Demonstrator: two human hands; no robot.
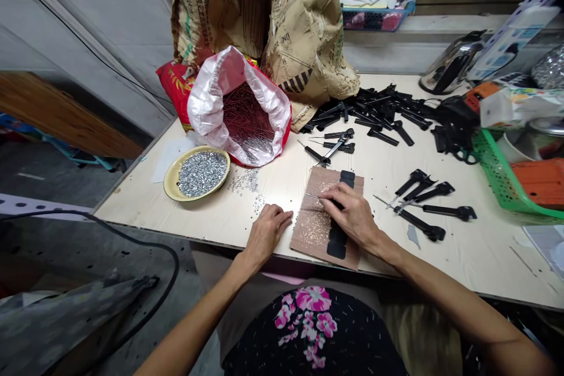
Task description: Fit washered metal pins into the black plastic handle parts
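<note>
Seen from the board (306,232), the left hand (268,229) lay at nine o'clock, resting on the table (273,176) just beside the edge; its fingers were curled together, and whether they pinched anything could not be told. The right hand (348,211) grasped a black-handled pin (313,195) over the board's upper half, the metal end pointing toward nine o'clock.

Doing this well probably called for a light fingertip hold, the handle steadied against the board beside the black strip (337,247), and the bare tip away from the left fingers. Loose metal bits (247,181) lay at ten o'clock, near the left hand, so short reaches seemed best. Similar handles (425,226) lay at three o'clock, well placed beyond the right wrist's path.
</note>
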